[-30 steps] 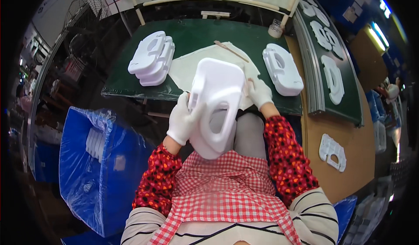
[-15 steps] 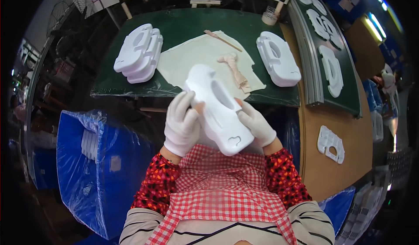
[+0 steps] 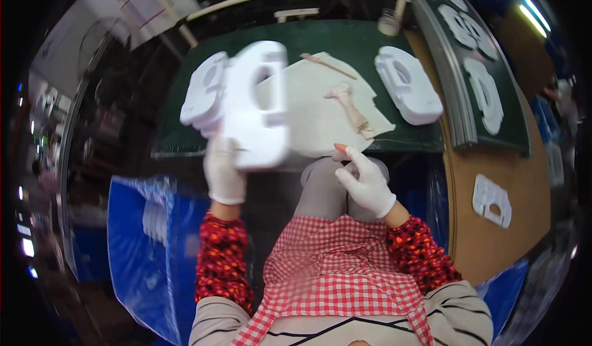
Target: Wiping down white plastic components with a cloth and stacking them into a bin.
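Observation:
A white moulded plastic part [image 3: 250,138] with an oval opening is raised at the table's near edge, slightly blurred. My left hand [image 3: 224,172], in a white glove with bare fingertips, grips its lower left side. Behind it, partly hidden, stands a stack of similar white parts [image 3: 202,90]. My right hand [image 3: 368,184], gloved the same way, is apart from the part, over my lap. Its fingers are spread and hold nothing. Just beyond it, a cream cloth [image 3: 308,112] lies on the green table [image 3: 345,35] with a crumpled beige strip [image 3: 350,109] on top.
More white parts [image 3: 410,87] sit at the table's right. A conveyor [image 3: 459,99] beside it carries several flat white pieces. One white piece [image 3: 491,201] lies on brown cardboard [image 3: 468,241]. A blue plastic-lined bin [image 3: 139,266] stands at my left; a glass jar [image 3: 388,24] is at the back.
My right hand has let go of the white part. My left hand has carried it left and away from me, toward the stack, turning it more upright. The whole view has shifted slightly.

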`<act>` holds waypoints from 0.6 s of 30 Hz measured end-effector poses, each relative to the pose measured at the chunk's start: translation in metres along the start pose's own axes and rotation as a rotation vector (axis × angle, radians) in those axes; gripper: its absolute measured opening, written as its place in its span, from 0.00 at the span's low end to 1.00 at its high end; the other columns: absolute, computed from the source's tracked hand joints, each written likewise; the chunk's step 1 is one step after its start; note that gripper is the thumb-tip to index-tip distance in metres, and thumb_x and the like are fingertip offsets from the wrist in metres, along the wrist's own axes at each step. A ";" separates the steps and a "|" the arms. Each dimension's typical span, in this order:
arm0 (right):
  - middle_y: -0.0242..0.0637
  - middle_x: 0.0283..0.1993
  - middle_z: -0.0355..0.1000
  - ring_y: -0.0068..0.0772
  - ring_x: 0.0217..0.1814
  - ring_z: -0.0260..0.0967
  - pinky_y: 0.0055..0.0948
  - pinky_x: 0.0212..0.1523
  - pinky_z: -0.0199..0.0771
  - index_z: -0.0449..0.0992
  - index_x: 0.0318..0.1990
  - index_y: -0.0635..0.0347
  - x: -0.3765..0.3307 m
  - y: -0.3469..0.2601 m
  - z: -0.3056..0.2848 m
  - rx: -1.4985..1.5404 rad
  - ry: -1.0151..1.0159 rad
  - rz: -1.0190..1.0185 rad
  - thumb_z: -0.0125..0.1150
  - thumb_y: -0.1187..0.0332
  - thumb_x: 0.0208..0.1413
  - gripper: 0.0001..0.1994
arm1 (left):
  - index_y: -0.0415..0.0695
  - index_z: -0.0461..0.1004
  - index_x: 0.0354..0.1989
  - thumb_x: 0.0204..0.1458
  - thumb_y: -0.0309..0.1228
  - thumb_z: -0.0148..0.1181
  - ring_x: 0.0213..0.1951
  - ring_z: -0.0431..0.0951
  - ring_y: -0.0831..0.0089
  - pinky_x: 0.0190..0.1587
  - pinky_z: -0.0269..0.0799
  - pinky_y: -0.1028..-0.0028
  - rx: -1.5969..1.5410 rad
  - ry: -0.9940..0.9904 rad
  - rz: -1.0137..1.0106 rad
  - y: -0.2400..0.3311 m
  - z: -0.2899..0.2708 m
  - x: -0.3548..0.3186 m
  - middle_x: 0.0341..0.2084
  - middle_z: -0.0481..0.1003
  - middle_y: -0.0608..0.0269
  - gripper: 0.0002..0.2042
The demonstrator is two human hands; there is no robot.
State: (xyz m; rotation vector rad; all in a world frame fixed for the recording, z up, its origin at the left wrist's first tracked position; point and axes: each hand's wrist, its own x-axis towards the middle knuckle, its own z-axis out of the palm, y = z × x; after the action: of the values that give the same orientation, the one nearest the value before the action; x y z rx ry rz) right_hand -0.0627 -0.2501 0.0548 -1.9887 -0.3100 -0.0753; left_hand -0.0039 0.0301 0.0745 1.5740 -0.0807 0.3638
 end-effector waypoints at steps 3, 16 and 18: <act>0.35 0.39 0.74 0.19 0.33 0.71 0.19 0.35 0.71 0.70 0.51 0.66 -0.012 0.024 -0.019 0.036 0.177 0.062 0.53 0.73 0.55 0.15 | 0.39 0.69 0.48 0.61 0.30 0.46 0.36 0.74 0.75 0.38 0.71 0.76 -0.296 -0.017 -0.069 -0.031 -0.076 0.091 0.36 0.72 0.63 0.11; 0.36 0.28 0.73 0.24 0.26 0.70 0.24 0.29 0.69 0.75 0.39 0.63 -0.126 0.101 -0.205 -0.534 0.910 0.380 0.52 0.68 0.57 0.09 | 0.50 0.72 0.38 0.55 0.57 0.47 0.11 0.60 0.80 0.11 0.47 0.81 0.627 0.201 -0.570 -0.056 -0.161 0.216 0.15 0.64 0.71 0.22; 0.35 0.30 0.73 0.23 0.25 0.70 0.24 0.28 0.68 0.74 0.41 0.62 -0.125 0.106 -0.231 -0.489 0.945 0.421 0.53 0.68 0.57 0.10 | 0.46 0.72 0.42 0.55 0.57 0.45 0.17 0.68 0.75 0.13 0.56 0.78 0.725 0.137 -0.544 -0.052 -0.172 0.218 0.21 0.70 0.65 0.26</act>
State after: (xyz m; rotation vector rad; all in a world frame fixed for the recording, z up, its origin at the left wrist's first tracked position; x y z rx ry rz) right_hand -0.1368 -0.5229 0.0354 -2.1999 0.7962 -0.8501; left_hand 0.1851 0.2397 0.0841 2.1869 0.6398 0.0593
